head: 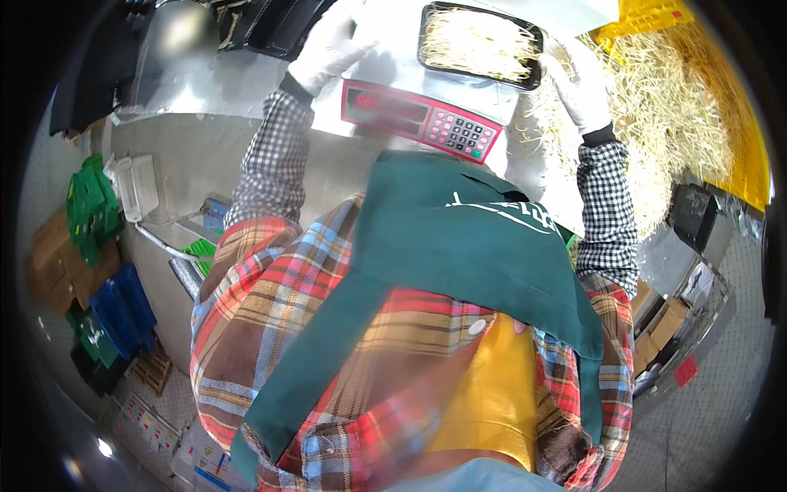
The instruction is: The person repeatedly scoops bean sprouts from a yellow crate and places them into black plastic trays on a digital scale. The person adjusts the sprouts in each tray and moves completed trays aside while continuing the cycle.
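Observation:
A black plastic tray (424, 61) full of pale bean sprouts (479, 42) lies on the flat pan of a red-framed digital scale (462, 130). My right hand (569, 77), in a white glove, is at the tray's right edge with its fingers pointing up the picture; whether it grips the rim cannot be told. To the left of the scale is my left hand (332, 49), gloved too, apart from the tray, with thumb and fingers spread and nothing seen between them. Bright glare washes out the surface around both hands.
A large heap of sprouts (664, 123) spreads on the right beside a yellow plastic crate (747, 166). Black trays (286, 27) stand at the upper left on a metal table (240, 77). A black container (692, 215) and cardboard boxes (667, 323) are at the lower right.

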Action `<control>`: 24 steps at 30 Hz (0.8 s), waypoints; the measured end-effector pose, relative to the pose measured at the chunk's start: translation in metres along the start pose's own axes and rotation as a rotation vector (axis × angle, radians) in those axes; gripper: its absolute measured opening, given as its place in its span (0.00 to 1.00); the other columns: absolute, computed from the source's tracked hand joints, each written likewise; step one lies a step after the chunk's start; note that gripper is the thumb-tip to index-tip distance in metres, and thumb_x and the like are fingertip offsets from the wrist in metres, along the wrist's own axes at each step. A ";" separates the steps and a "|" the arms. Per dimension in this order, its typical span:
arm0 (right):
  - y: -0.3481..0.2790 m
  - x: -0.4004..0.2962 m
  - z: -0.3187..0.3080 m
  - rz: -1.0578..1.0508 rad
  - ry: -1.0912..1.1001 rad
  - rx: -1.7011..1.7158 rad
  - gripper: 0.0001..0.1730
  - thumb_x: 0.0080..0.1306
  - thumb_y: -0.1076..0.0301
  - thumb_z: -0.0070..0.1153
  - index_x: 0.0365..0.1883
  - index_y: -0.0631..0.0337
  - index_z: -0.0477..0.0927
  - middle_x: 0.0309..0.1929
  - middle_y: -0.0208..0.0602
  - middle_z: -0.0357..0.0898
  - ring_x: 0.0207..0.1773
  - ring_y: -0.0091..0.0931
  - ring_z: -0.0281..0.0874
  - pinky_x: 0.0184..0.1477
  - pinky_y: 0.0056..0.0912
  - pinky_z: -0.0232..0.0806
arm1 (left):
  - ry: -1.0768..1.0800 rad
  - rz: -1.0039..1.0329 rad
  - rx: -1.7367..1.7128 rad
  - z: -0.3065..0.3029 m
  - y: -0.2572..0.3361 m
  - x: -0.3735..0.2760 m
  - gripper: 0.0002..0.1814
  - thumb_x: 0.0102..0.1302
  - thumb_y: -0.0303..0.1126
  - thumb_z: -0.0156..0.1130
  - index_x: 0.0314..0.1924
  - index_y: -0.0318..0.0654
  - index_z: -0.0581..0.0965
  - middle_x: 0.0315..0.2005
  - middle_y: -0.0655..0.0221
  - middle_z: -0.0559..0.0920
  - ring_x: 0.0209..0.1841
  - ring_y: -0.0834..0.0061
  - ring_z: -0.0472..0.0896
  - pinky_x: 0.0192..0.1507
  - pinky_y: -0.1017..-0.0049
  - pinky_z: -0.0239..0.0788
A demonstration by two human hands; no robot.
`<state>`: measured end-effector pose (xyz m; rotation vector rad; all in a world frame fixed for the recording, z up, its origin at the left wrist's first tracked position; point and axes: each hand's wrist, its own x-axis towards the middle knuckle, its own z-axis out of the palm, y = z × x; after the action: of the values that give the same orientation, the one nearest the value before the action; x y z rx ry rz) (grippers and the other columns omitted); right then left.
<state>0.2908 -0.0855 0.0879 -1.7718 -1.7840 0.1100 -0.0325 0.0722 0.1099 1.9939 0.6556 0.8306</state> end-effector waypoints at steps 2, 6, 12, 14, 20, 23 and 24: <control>-0.005 0.005 0.012 -0.112 -0.065 -0.061 0.39 0.57 0.53 0.66 0.63 0.61 0.69 0.57 0.49 0.74 0.62 0.39 0.69 0.64 0.41 0.60 | 0.042 0.039 0.106 0.008 0.007 -0.025 0.21 0.63 0.26 0.58 0.57 0.32 0.71 0.49 0.61 0.77 0.54 0.69 0.74 0.58 0.70 0.66; -0.021 0.024 0.026 -0.233 -0.125 -0.173 0.44 0.56 0.49 0.65 0.66 0.60 0.64 0.59 0.47 0.72 0.64 0.41 0.66 0.66 0.44 0.57 | 0.116 0.014 0.235 0.047 0.029 -0.127 0.27 0.59 0.30 0.63 0.59 0.33 0.70 0.50 0.59 0.76 0.55 0.66 0.74 0.59 0.68 0.65; -0.014 0.025 0.027 -0.187 -0.156 -0.036 0.41 0.56 0.45 0.64 0.64 0.55 0.68 0.60 0.45 0.72 0.61 0.41 0.69 0.64 0.44 0.61 | 0.016 0.063 0.368 0.055 0.030 -0.136 0.35 0.54 0.35 0.69 0.61 0.33 0.68 0.52 0.57 0.75 0.56 0.63 0.73 0.60 0.65 0.63; 0.005 0.009 0.000 0.040 -0.157 0.073 0.39 0.60 0.50 0.63 0.66 0.54 0.66 0.62 0.43 0.70 0.63 0.37 0.69 0.64 0.41 0.61 | 0.006 0.168 0.435 0.045 0.029 -0.086 0.38 0.52 0.37 0.71 0.62 0.34 0.67 0.53 0.56 0.74 0.57 0.62 0.72 0.60 0.64 0.63; 0.137 -0.112 -0.086 0.809 0.041 0.128 0.23 0.64 0.49 0.58 0.46 0.59 0.83 0.41 0.42 0.84 0.48 0.32 0.81 0.50 0.33 0.71 | -0.026 0.198 0.176 0.089 0.040 0.014 0.40 0.49 0.40 0.76 0.61 0.33 0.70 0.55 0.52 0.73 0.58 0.58 0.72 0.59 0.59 0.64; 0.149 -0.197 -0.061 0.824 -0.004 -0.136 0.17 0.62 0.52 0.63 0.40 0.54 0.86 0.36 0.36 0.85 0.39 0.27 0.82 0.44 0.28 0.72 | -0.096 0.329 0.299 0.123 0.058 -0.014 0.27 0.56 0.36 0.67 0.55 0.34 0.74 0.58 0.49 0.70 0.60 0.57 0.70 0.59 0.57 0.62; 0.143 -0.211 -0.055 0.862 -0.170 0.054 0.20 0.58 0.51 0.65 0.42 0.54 0.85 0.43 0.40 0.83 0.46 0.33 0.80 0.51 0.33 0.70 | -0.171 0.355 0.237 0.143 0.062 -0.021 0.25 0.59 0.37 0.64 0.56 0.35 0.74 0.58 0.49 0.70 0.60 0.57 0.69 0.60 0.57 0.61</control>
<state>0.4244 -0.2870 -0.0109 -2.4190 -0.9808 0.6592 0.0706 -0.0460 0.0978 2.4105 0.3161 0.8036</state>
